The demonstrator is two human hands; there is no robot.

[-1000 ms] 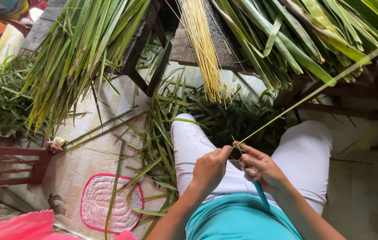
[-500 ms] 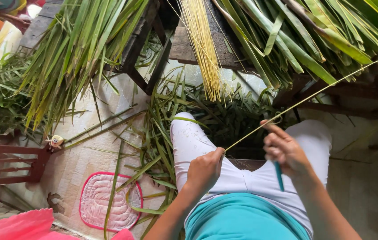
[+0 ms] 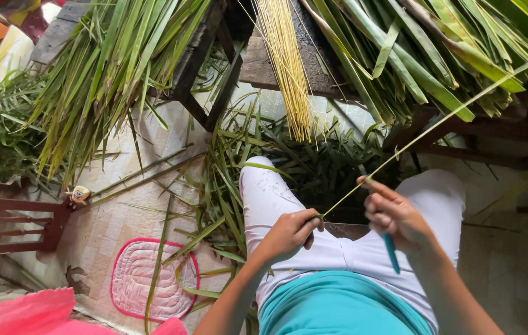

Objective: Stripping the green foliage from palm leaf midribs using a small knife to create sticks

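Hands stripping a palm leaf midrib over the lap.
Left hand (image 3: pixel 288 234) pinches the near end of the thin leaf midrib (image 3: pixel 425 133), which slants up to the right; right hand (image 3: pixel 394 214) grips a blue-handled tool (image 3: pixel 391 253) against it. Green leaves (image 3: pixel 108 74) and a yellow midrib bundle (image 3: pixel 285 62) hang above.

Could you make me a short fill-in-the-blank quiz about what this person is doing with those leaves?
1. The left hand pinches one end of a thin leaf strip that runs up toward the ____ of the picture.
2. The right hand holds a tool with a ____ handle.
3. The bundle of sticks is ____ in colour.

Missing words: right; blue; yellow
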